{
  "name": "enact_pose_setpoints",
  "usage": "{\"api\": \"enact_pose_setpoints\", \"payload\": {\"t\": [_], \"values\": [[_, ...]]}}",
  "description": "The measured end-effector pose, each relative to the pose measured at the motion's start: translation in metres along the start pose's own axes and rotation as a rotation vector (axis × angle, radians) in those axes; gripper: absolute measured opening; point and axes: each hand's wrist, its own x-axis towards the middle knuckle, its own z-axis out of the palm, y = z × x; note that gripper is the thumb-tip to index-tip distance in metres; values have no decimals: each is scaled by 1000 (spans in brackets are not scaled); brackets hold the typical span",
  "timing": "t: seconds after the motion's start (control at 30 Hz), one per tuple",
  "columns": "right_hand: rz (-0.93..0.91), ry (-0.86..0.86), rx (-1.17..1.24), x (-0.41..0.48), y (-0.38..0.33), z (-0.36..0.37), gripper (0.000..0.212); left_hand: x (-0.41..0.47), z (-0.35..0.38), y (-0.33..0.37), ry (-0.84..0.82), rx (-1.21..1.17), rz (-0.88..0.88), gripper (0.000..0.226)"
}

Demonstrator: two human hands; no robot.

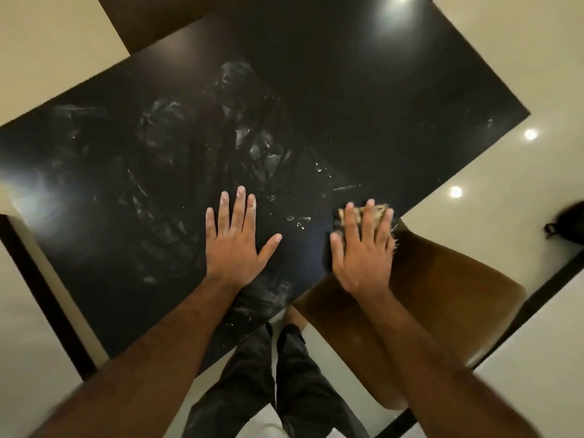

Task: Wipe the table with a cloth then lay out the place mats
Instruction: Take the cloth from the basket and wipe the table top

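Brown chair [442, 295] on pale floor [505, 58]

Left hand [234, 238]: palm down, flat, fingers straight and slightly spread, thumb angled out to the right, pale dust on the fingertips [240, 192]. Right hand [363, 248]: palm down, fingers straight and close together. Both forearms [151, 352]: bare, reaching forward from the lower edge.

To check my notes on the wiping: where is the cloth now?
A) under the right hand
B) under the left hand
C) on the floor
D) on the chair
A: the right hand presses flat on the cloth near the edge of the table, while the left hand rests on bare surface.
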Motion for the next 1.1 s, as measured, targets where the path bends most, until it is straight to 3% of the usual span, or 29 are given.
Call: {"api": "enact_pose_setpoints", "payload": {"t": [0.13, 0.27, 0.43, 0.57, 0.67, 0.77, 0.83, 0.97, 1.1], "values": [[120, 52, 31, 61, -6, -6, 78, 1, 5, -1, 23, 12, 2, 99], [79, 105, 46, 98, -41, -3, 79, 3, 7, -2, 29, 1, 2, 94], [-172, 57, 30, 45, -82, 2, 76, 4, 3, -10, 42, 7, 59, 77], [-243, -75, 19, -24, -64, 10, 74, 9, -2, -33, 50, 12, 77, 79], [-119, -40, -9, -13, -33, 6, 73, 10, -2, -35, 37, 7, 63, 81], [70, 37, 16, 45, -23, -4, 72, 12, 0, -35, 27, 3, 60, 79], [103, 78, 53, 86, -35, -8, 73, 12, 1, -36, 24, 2, 60, 79], [-20, 139, 33, 119, -93, -6, 74, 12, 1, -34, 33, -8, 59, 74], [-264, 96, 42, 66, -138, 4, 73, 11, -2, -36, 42, -25, 65, 72]]}}
